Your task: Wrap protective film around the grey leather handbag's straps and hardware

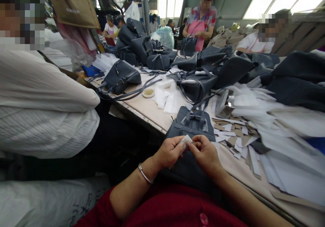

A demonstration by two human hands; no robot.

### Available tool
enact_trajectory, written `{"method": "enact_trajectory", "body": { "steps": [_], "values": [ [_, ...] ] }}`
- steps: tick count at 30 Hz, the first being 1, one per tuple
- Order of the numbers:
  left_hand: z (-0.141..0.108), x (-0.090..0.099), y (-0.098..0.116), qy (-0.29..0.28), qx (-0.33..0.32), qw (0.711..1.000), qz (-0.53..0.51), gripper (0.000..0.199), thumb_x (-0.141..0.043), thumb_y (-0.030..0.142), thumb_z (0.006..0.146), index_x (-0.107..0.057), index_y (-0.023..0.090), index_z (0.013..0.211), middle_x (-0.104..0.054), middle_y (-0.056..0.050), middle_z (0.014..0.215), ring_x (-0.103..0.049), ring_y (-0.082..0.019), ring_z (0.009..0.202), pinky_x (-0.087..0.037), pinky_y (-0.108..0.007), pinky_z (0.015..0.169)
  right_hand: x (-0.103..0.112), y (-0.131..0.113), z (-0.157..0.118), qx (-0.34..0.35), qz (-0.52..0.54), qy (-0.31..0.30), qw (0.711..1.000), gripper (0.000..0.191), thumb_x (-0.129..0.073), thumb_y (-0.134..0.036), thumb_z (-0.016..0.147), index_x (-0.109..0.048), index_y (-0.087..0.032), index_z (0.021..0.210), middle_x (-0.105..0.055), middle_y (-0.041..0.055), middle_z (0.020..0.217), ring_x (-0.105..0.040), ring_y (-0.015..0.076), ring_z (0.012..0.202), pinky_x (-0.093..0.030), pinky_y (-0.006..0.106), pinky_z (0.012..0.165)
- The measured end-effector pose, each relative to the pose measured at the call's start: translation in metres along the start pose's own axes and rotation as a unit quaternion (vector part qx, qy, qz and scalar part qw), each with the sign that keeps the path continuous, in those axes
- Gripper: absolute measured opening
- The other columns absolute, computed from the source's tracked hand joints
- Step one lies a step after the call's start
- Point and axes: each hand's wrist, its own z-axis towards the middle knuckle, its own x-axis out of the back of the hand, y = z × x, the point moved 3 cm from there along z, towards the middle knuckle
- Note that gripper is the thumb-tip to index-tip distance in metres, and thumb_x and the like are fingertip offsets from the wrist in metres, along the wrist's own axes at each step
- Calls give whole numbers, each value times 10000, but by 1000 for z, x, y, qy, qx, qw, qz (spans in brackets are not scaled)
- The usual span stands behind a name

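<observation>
Between my two hands is a small piece of white paper or thin foam (pixel 186 139), partly covered by my fingers. My left hand (pixel 170 151), with a silver bangle at the wrist, is closed on it, thumb on top. The fingers of my right hand (pixel 204 155) pinch together at the piece's right edge; exactly what they grip is hidden. Just beyond and below my hands, a dark blue-grey leather backpack (pixel 183 119) lies at the table edge, its straps (pixel 200 109) stretching away from me.
Scraps of white and brown card (pixel 238 137) and white wrapping sheets (pixel 286 156) cover the table's right side. Another dark backpack (pixel 121 77) and a small round dish (pixel 148 93) are at left. Bags (pixel 149 47) pile up behind. A person's white sleeve (pixel 50 84) is close on my left.
</observation>
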Motion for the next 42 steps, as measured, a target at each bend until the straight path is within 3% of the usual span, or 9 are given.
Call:
{"method": "enact_trajectory", "body": {
  "steps": [7, 11, 15, 19, 21, 25, 32, 36, 42],
  "values": [
    [-2, 11, -16, -8, 85, 974, -209, 525, -579, 505, 890, -624, 108, 1229, -639, -50, 784, -527, -75, 544, -425, -200, 543, -9, 0, 7, 30, 109, -129, 985, 365, -590, -488, 882, -628, -176, 695, -542, -19, 572, -457, 121, 531, -352, 258, 529],
    [-1, 13, -21, -12, 102, 962, -252, 501, -588, 504, 882, -651, 95, 1164, -632, -50, 752, -530, -75, 527, -426, -190, 525, -8, -9, 8, 48, 142, -170, 974, 291, -634, -451, 863, -701, -169, 838, -631, 1, 689, -506, 129, 606, -391, 253, 585],
    [-1, 9, -14, -40, 57, 986, -153, 565, -540, 537, 917, -604, 127, 1301, -664, -65, 850, -593, -126, 686, -482, -220, 619, -7, -17, 10, 8, 144, -199, 969, 341, -672, -500, 810, -679, -161, 842, -658, 22, 704, -572, 164, 643, -436, 274, 616],
    [-8, 20, 0, -59, -31, 998, 16, 518, -405, 474, 992, -572, 144, 1355, -681, -109, 1164, -625, -225, 1045, -481, -349, 964, -4, -20, 12, -3, 132, -154, 979, 360, -686, -515, 779, -670, -156, 756, -596, 4, 630, -521, 147, 592, -403, 265, 570],
    [-15, 31, 3, -60, -49, 990, 118, 455, -402, 427, 995, -635, 155, 1274, -673, -102, 1228, -566, -266, 1211, -378, -407, 1112, -3, -19, 12, -4, 128, -132, 983, 365, -684, -517, 777, -658, -157, 728, -535, -16, 591, -460, 126, 555, -355, 256, 530],
    [-36, 38, -8, -72, -11, 969, 237, 311, -468, 348, 964, -735, 200, 908, -740, -55, 982, -446, -287, 1372, -276, -438, 1194, -7, -15, 13, -41, 132, -118, 983, 394, -685, -545, 775, -635, -157, 725, -472, -36, 555, -401, 111, 521, -293, 248, 491],
    [-46, 26, -28, 100, 85, 979, 159, 171, -620, 236, 833, -780, 197, 881, -726, -95, 1119, -550, -271, 1277, -430, -397, 1082, -13, -13, 12, -51, 237, -188, 952, 411, -682, -562, 809, -630, -155, 794, -500, -37, 575, -410, 93, 500, -314, 236, 489],
    [-40, 19, -23, 110, 66, 980, 156, 171, -619, 232, 831, -787, 207, 853, -739, -86, 1026, -593, -265, 1207, -461, -385, 1035, -22, -10, 3, -63, 219, -271, 935, 423, -758, -539, 736, -698, -131, 830, -583, -4, 600, -514, 129, 552, -417, 257, 546],
    [-44, 22, -7, 75, 9, 987, 144, 224, -551, 225, 879, -768, 178, 909, -717, -103, 1101, -646, -232, 1060, -484, -349, 993, -38, -7, 1, -76, 202, -174, 961, 373, -791, -465, 686, -750, -120, 822, -751, 99, 795, -671, 234, 730, -532, 363, 736]
  ]
}}
